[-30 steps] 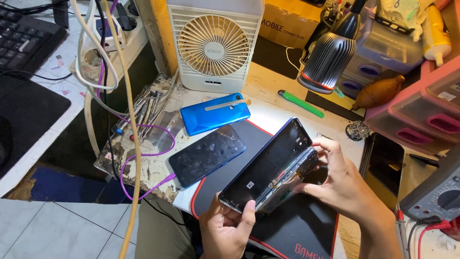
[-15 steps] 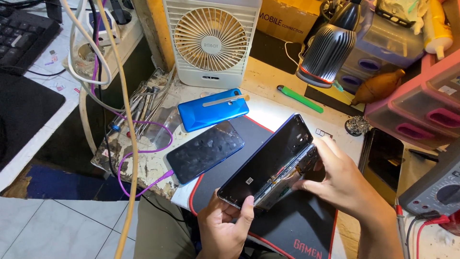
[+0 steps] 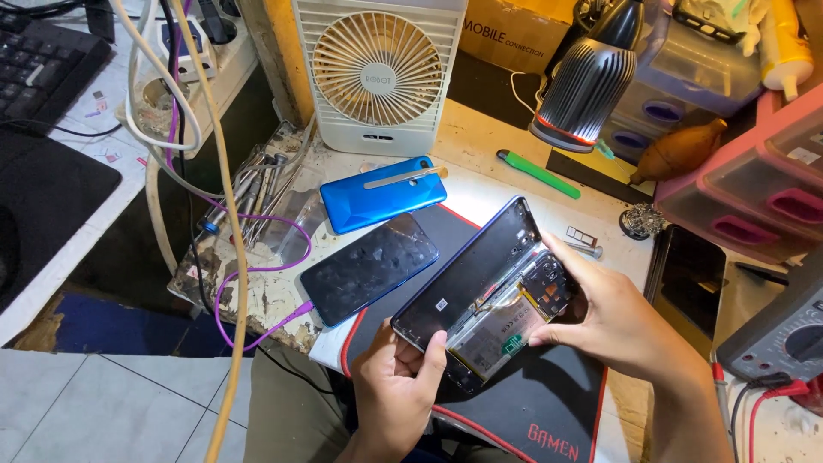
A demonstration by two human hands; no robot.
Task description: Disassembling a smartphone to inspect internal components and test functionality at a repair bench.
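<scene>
I hold an opened phone point(image 3: 493, 287) over a black mat point(image 3: 549, 403) with a red border. Its dark screen panel is lifted away from the body, and the battery and circuit board show inside. My left hand point(image 3: 399, 390) grips the near bottom end, thumb on the screen panel. My right hand point(image 3: 613, 321) holds the far upper end at the board, fingers curled on its edge. A second phone with a cracked dark screen point(image 3: 369, 267) lies left of the mat, plugged into a purple cable point(image 3: 257, 274).
A blue phone back cover point(image 3: 381, 195) with a thin metal pry tool on it lies before a white fan point(image 3: 377, 73). A green tool point(image 3: 538, 174), a lamp point(image 3: 587, 81), pink drawers point(image 3: 754, 197), a dark phone point(image 3: 690, 279) and a meter point(image 3: 784, 339) crowd the right.
The view has shifted slightly. Both hands keep hold of the opened phone, which stays in about the same place; the screen panel looks lifted a little further from the body.
</scene>
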